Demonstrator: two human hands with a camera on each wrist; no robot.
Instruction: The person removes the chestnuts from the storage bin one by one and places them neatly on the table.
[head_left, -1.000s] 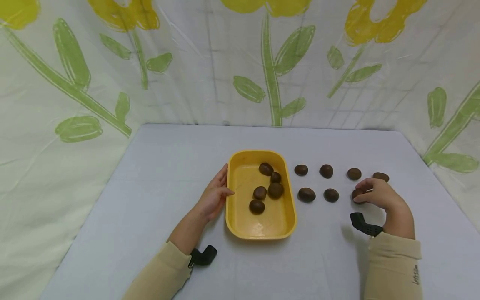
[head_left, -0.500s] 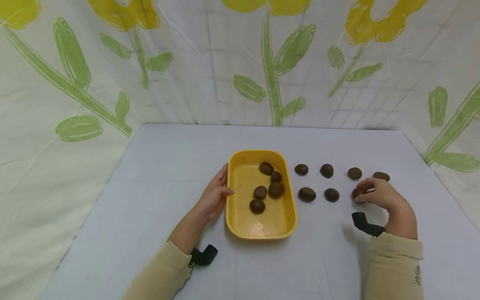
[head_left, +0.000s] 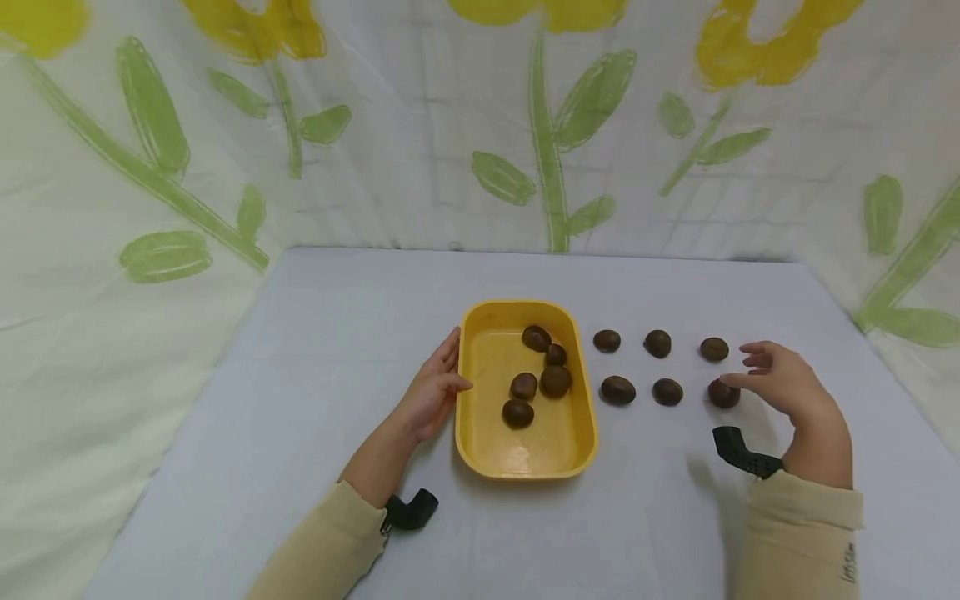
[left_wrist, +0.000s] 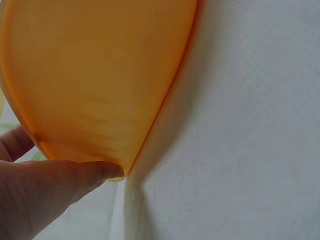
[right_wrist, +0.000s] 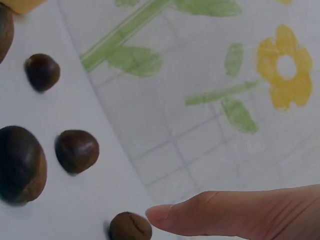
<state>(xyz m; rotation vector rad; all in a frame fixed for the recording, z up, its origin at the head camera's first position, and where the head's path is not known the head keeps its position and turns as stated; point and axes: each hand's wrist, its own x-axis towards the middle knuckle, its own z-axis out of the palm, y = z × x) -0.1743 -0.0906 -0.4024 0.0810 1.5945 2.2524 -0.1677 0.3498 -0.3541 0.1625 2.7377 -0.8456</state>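
My left hand (head_left: pixel 433 390) holds the left side of a yellow plastic tray (head_left: pixel 465 433), thumb over the rim and fingers along the outer wall. In the left wrist view, the thumb (left_wrist: pixel 95 172) presses the tray's wall (left_wrist: pixel 110 75). Several brown chestnuts (head_left: pixel 557 382) lie inside the tray. To its right, more chestnuts sit in two rows. My right hand (head_left: pixel 787 383) hovers at the right end of these rows, fingers loosely bent and holding nothing. Its thumb is right at the front row's end chestnut (head_left: pixel 723 393). In the right wrist view, a fingertip is beside a chestnut (right_wrist: pixel 129 227).
Front-row chestnuts (head_left: pixel 618 390) and back-row chestnuts (head_left: pixel 657 343) stand spaced apart on the white table (head_left: pixel 360 333). Behind the table hangs a white curtain (head_left: pixel 420 150) with painted flowers. A black wrist camera (head_left: pixel 411 510) sits under each wrist.
My right hand has let go of the front row's end chestnut and shifted right and slightly back, now covering the spot of the back row's end chestnut. My left hand stays on the tray.
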